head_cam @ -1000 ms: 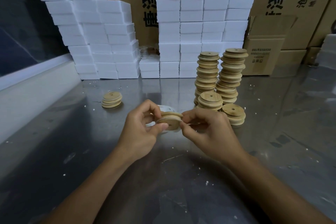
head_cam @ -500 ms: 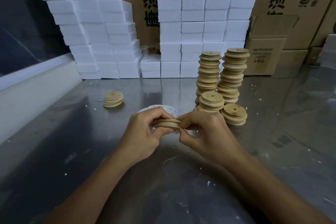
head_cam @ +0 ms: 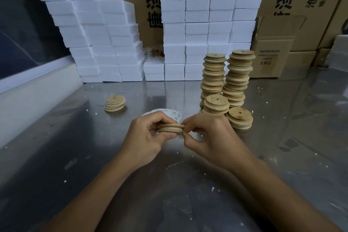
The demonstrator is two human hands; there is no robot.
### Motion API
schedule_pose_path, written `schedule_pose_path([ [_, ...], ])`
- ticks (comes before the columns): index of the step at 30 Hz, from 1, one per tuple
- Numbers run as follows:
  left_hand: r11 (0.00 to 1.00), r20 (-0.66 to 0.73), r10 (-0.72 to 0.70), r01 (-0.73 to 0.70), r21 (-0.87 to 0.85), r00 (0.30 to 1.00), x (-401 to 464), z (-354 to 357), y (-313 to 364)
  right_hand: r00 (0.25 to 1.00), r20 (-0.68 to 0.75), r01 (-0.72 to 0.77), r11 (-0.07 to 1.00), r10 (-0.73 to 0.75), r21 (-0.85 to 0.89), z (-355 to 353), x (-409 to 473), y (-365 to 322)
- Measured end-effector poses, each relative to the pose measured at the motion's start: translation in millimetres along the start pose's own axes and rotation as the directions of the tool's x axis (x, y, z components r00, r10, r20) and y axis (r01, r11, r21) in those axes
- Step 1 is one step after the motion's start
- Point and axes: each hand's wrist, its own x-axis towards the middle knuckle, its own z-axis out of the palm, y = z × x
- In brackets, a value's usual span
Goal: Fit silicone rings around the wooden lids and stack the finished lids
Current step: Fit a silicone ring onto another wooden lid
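You are looking at a round wooden lid (head_cam: 171, 127) lying flat, edge-on, a pale silicone ring (head_cam: 170, 129) sitting in its side groove. At 12 o'clock, white rings (head_cam: 172, 114) are lying flat on the metal. At 1 o'clock, lid stacks (head_cam: 226, 79) are standing; at 10 o'clock, a short stack (head_cam: 114, 103).

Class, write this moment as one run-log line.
left hand: holds wooden lid | right hand: pinches lid's edge | ring: seating | short stack: left
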Motion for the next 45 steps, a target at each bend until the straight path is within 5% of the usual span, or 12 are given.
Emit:
schedule_pose_path([
  [12,0.882,-0.030,-0.176,0.144,-0.449,0.984,0.7,2.9,2.5,0.987,-0.099,-0.100,0.963,0.128,0.250,5.2,-2.8,5.5],
  [14,0.904,-0.019,-0.175,0.153,-0.398,0.984,0.7,3.9,2.7,0.988,-0.114,-0.080,0.972,0.108,0.222,5.2,-3.6,4.9],
  [19,0.997,-0.039,0.027,-0.024,0.077,0.999,-2.1,7.4,1.7,0.991,-0.129,0.022,1.000,-0.020,0.012,3.3,-3.7,1.7],
  [30,0.987,-0.038,0.054,-0.048,0.150,0.998,-1.3,1.1,-1.9,0.999,-0.035,0.017,0.999,-0.016,0.034,1.0,-0.6,-1.3],
  [39,0.990,-0.041,-0.089,0.083,-0.112,0.995,1.6,1.7,-3.6,0.997,-0.032,-0.061,0.993,0.065,0.099,-1.0,-1.0,2.0],
  [45,0.868,0.009,-0.239,0.218,-0.445,0.971,-1.4,3.4,-1.9,0.987,-0.039,-0.144,0.962,0.157,0.234,-0.1,-1.5,3.0],
])
